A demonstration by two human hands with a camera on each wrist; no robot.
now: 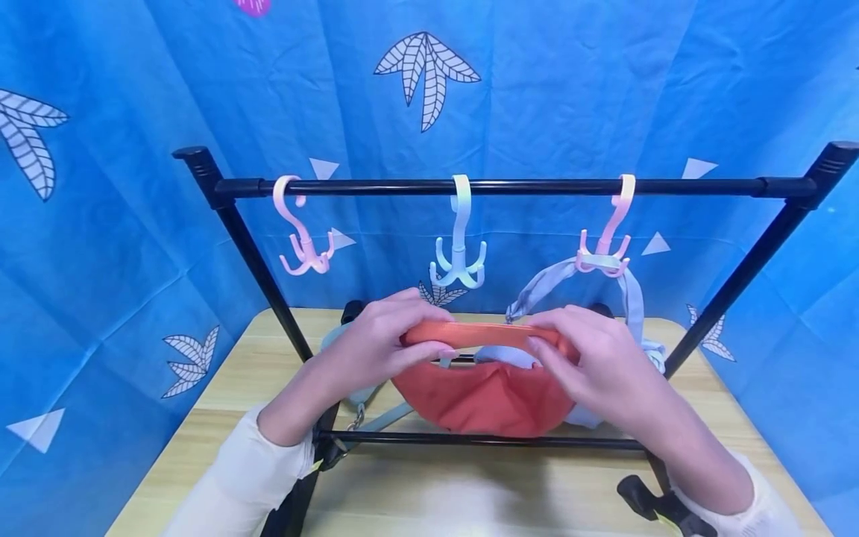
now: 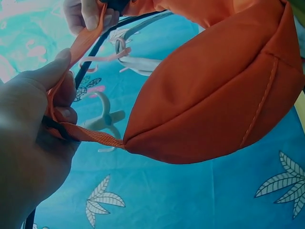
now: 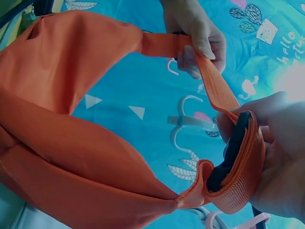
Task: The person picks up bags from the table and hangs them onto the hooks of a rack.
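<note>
An orange waist bag [image 1: 490, 406] hangs by its webbing strap [image 1: 493, 335] between both hands in the head view, in front of a black rack. My left hand [image 1: 389, 335] pinches the strap's left end between thumb and fingers. The right hand [image 1: 593, 354] grips the other end, where the right wrist view shows folded strap around a black buckle [image 3: 231, 152]. Above the bag, a pale blue four-prong hook [image 1: 459, 261] hangs from the rack's top bar [image 1: 376, 187]. The bag and strap are apart from this hook.
Pink hooks hang at left [image 1: 309, 253] and right [image 1: 607, 239]; a pale lavender strap [image 1: 634, 298] loops over the right one. A pale green bag [image 1: 362, 395] lies partly hidden behind my left arm. The rack's lower bar [image 1: 483, 441] crosses above the wooden table [image 1: 429, 500].
</note>
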